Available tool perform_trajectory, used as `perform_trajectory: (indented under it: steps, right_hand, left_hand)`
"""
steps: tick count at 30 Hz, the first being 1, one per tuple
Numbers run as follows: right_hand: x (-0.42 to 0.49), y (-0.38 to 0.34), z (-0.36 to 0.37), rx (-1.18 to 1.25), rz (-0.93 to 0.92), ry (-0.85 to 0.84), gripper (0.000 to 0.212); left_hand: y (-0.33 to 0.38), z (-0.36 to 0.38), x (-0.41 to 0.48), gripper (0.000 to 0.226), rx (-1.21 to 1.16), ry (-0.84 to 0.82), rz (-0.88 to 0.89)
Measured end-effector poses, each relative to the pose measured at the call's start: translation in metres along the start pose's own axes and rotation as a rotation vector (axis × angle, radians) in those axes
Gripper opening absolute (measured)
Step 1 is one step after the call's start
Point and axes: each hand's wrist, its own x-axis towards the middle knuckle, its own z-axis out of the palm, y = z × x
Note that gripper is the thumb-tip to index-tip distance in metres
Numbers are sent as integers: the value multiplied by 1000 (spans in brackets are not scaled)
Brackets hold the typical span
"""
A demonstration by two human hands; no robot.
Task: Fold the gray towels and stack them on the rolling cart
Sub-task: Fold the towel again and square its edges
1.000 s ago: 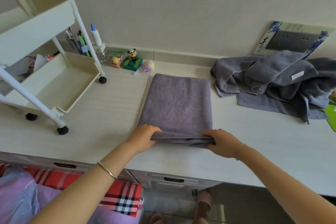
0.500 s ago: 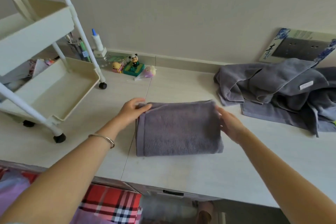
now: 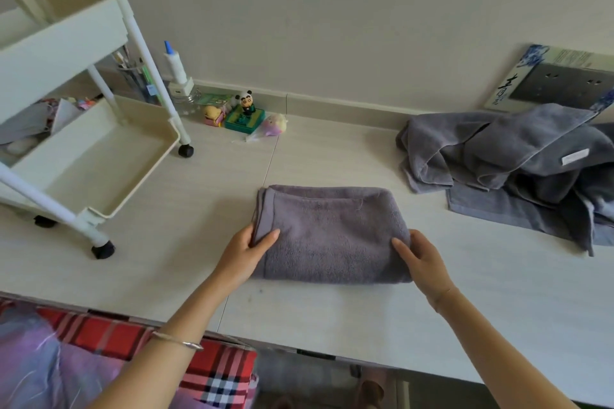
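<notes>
Pinching the folded gray towel (image 3: 332, 236) at its two short ends: left hand (image 3: 247, 251), thumb on top and fingers tucked under the left edge; right hand (image 3: 420, 257), thumb on top, fingers wrapped round the right edge. Both grips closed on the towel, which lies flat on the pale tabletop (image 3: 332, 305) between them. Silver bangle (image 3: 177, 340) on the left wrist. Left of the left grip, beyond it: white rolling cart (image 3: 93, 159), lower tray bare. Right of the right grip, farther back: heap of unfolded gray towels (image 3: 508, 163). Farthest, by the wall: panda figurine (image 3: 246, 103), small toys, pen holder.
</notes>
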Motion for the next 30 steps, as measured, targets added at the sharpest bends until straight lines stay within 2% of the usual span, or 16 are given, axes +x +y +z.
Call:
perform_trajectory:
  steps: [3, 8, 13, 15, 17, 19, 20, 22, 24, 26, 28, 30]
  right_hand:
    - [10, -13, 3, 61, -52, 141, 6]
    - [28, 6, 16, -129, 102, 227, 25]
    - [35, 7, 22, -99, 80, 331, 22]
    - [35, 7, 23, -124, 117, 341, 24]
    - [34, 10, 23, -233, 139, 416, 29]
    - [33, 7, 25, -353, -16, 545, 28]
    - [31, 2, 29, -386, -128, 579, 27]
    - [30, -12, 43, -428, -309, 522, 31]
    - [31, -21, 62, -524, -414, 368, 42]
    - [35, -19, 77, -662, -437, 211, 54]
    - [38, -10, 84, -776, -383, 75, 65]
    - [42, 1, 85, -855, -331, -4, 68]
  left_hand:
    - [8, 6, 9, 24, -4, 81, 71]
    - [-20, 22, 28, 34, 184, 112, -83]
    - [-22, 27, 26, 26, 162, 201, -23]
    - [-25, 28, 23, 24, 167, 223, -60]
    - [-21, 30, 20, 32, 260, 252, -119]
    - [-10, 31, 18, 48, 495, 340, -93]
    - [-2, 32, 17, 55, 589, 399, 17]
    - [15, 40, 21, 60, 720, 417, 293]
    - [24, 57, 29, 62, 838, 310, 377]
    - [28, 75, 34, 66, 918, 185, 330]
    - [17, 88, 39, 74, 1001, 91, 236]
    - [-1, 93, 43, 76, 1034, 62, 150]
